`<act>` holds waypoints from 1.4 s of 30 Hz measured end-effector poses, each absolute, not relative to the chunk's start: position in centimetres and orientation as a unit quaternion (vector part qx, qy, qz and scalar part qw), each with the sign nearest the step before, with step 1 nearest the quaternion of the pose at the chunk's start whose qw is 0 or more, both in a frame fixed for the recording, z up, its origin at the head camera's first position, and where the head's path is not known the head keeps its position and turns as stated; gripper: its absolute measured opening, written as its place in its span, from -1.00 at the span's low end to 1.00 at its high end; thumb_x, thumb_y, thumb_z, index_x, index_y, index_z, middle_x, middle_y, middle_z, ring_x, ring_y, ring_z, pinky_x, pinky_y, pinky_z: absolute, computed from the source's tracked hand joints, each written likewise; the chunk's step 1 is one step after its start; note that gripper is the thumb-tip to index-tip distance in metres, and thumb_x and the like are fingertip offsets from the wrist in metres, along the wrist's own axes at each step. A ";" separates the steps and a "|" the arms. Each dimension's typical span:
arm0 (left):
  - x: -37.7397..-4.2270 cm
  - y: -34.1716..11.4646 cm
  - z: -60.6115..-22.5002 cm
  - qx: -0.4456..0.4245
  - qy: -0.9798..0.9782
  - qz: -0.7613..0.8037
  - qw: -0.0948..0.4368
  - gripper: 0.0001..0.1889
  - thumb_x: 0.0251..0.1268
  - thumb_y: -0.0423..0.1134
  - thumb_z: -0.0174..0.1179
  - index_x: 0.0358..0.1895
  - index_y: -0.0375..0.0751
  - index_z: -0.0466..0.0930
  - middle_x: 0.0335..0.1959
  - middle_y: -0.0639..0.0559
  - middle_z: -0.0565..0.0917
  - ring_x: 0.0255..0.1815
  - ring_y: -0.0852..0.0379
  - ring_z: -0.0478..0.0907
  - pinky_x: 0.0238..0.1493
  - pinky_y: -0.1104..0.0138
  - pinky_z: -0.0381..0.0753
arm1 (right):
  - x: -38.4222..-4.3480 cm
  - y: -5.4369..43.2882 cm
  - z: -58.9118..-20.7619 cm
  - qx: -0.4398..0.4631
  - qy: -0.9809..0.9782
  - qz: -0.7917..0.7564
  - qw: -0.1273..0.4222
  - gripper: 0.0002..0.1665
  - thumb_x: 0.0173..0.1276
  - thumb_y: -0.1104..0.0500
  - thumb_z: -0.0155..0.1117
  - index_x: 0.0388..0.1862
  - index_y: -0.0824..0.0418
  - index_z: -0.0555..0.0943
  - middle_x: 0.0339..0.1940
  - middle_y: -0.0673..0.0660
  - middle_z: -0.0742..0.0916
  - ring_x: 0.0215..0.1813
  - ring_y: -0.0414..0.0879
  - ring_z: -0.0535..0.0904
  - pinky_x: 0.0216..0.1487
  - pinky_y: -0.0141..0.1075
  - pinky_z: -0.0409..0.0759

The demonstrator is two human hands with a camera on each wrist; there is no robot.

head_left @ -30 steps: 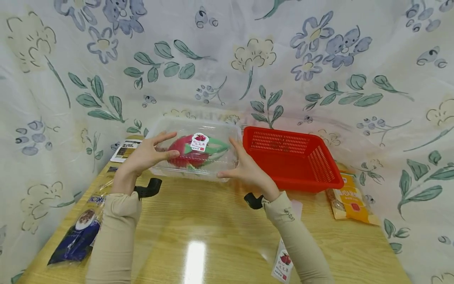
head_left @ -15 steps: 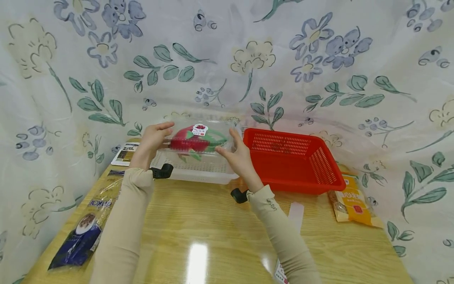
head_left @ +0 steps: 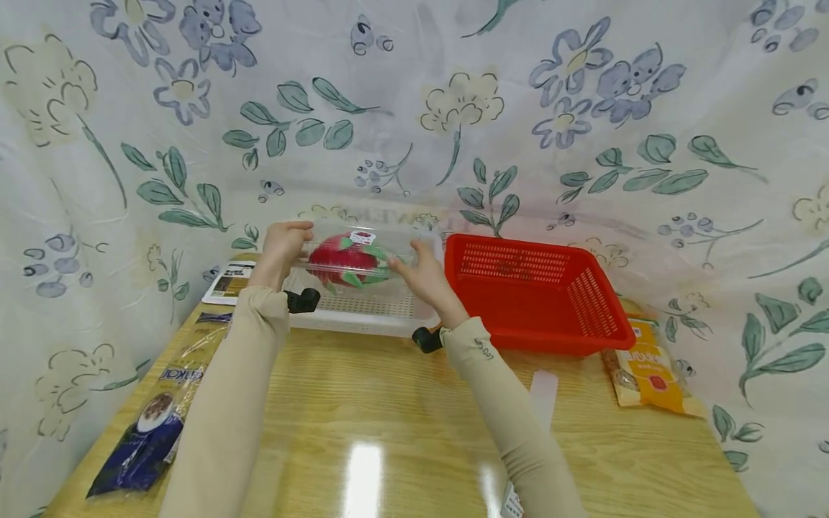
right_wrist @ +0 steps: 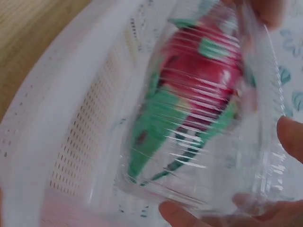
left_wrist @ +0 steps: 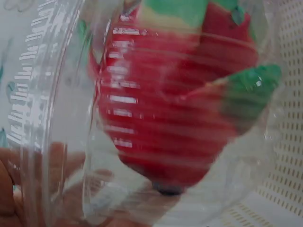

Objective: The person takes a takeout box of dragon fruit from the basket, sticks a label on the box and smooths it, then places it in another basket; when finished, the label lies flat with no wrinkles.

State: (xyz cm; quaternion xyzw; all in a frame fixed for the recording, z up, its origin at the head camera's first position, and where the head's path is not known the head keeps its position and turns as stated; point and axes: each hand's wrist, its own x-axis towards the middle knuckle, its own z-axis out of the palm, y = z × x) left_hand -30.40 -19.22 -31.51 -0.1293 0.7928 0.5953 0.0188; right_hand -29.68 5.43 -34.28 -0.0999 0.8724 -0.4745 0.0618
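Between both hands is a clear plastic clamshell box [head_left: 391, 248] with a red and green dragon fruit [head_left: 343, 259] inside. A small white label [head_left: 363, 237] sits on its lid. My left hand [head_left: 283, 247] grips the box's left end, and my right hand [head_left: 424, 273] holds the right end with thumb and fingers. Below the box is a white perforated basket [head_left: 363, 324]; in the right wrist view the box [right_wrist: 213, 165] is tilted over the basket's inside [right_wrist: 94, 123].
A red basket [head_left: 518, 309] stands right of the white one. An orange and clear food bag [head_left: 650, 370] lies at the far right. At left are a blue and clear bag [head_left: 145, 439] and a white-edged packet [head_left: 229, 282]. A paper strip [head_left: 542, 396] lies by the right sleeve.
Both hands have carried the box away from me and tipped it, so the label appears foreshortened. More of the white basket's front now shows beneath it.
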 end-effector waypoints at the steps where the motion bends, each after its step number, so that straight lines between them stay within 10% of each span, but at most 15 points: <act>1: -30.7 -19.3 -31.7 -0.127 0.793 0.595 0.025 -0.49 0.51 -0.31 -0.21 0.49 -0.18 0.16 0.52 -0.22 0.17 0.28 -0.23 0.39 0.21 0.16 0.49 | -30.2 5.5 -34.1 -0.100 0.873 -0.471 0.076 -0.14 0.46 -0.10 0.10 0.55 0.23 0.04 0.57 0.21 0.20 0.56 0.13 0.12 0.52 0.04 0.18; 15: -33.0 -20.7 -35.6 -0.079 0.806 0.560 0.174 -0.31 0.48 -0.43 -0.18 0.57 -0.06 -0.19 0.59 -0.20 -0.12 -0.49 0.29 0.35 -0.34 0.38 0.46 | -33.2 6.4 -36.9 -0.017 0.820 -0.525 0.228 -0.24 0.46 0.05 0.13 0.51 0.27 0.13 0.50 0.24 0.29 0.44 0.17 0.27 0.39 0.03 0.41; 23: -33.3 -21.4 -37.0 -0.083 0.816 0.552 0.151 -0.28 0.33 -0.52 -0.13 0.55 -0.08 -0.01 0.57 -0.25 -0.03 -0.66 0.28 0.26 -0.47 0.42 0.43 | -33.2 6.1 -37.4 -0.070 0.846 -0.460 0.261 -0.23 0.46 0.07 0.10 0.53 0.28 0.09 0.56 0.22 0.21 0.49 0.17 0.23 0.40 0.07 0.38; 32: -33.8 -21.5 -37.3 -0.104 0.860 0.476 0.154 -0.28 0.14 -0.56 -0.22 0.48 -0.24 0.16 0.12 -0.29 0.41 -0.67 0.25 0.11 -0.52 0.38 0.25 | -33.8 5.1 -36.5 -0.084 0.871 -0.389 0.288 -0.27 0.46 0.10 0.10 0.48 0.39 0.16 0.49 0.28 0.32 0.45 0.18 0.29 0.32 0.03 0.48; 36: -34.0 -21.2 -36.9 -0.087 0.888 0.421 0.164 -0.32 0.19 -0.55 -0.23 0.47 -0.27 0.16 0.39 -0.34 0.30 -0.65 0.23 0.07 -0.53 0.40 0.23 | -33.9 4.7 -36.5 -0.080 0.874 -0.384 0.287 -0.25 0.47 0.07 0.09 0.49 0.39 0.14 0.49 0.30 0.32 0.44 0.19 0.30 0.33 0.04 0.47; 40: -33.9 -20.5 -36.1 -0.062 0.921 0.338 0.182 -0.34 0.22 -0.48 -0.21 0.48 -0.32 0.12 0.51 -0.30 0.14 -0.17 -0.05 0.47 -0.17 0.29 0.47 | -33.9 4.6 -36.6 -0.089 0.878 -0.378 0.279 -0.22 0.47 0.03 0.08 0.50 0.38 0.11 0.51 0.29 0.29 0.45 0.20 0.29 0.33 0.04 0.47; 42: -33.8 -20.2 -35.7 -0.044 0.934 0.293 0.199 -0.34 0.22 -0.45 -0.20 0.47 -0.38 0.10 0.51 -0.30 0.13 0.21 -0.19 0.37 0.12 0.15 0.47 | -33.8 4.7 -36.6 -0.095 0.881 -0.372 0.278 -0.22 0.48 0.02 0.07 0.51 0.37 0.11 0.52 0.28 0.28 0.46 0.20 0.29 0.33 0.05 0.46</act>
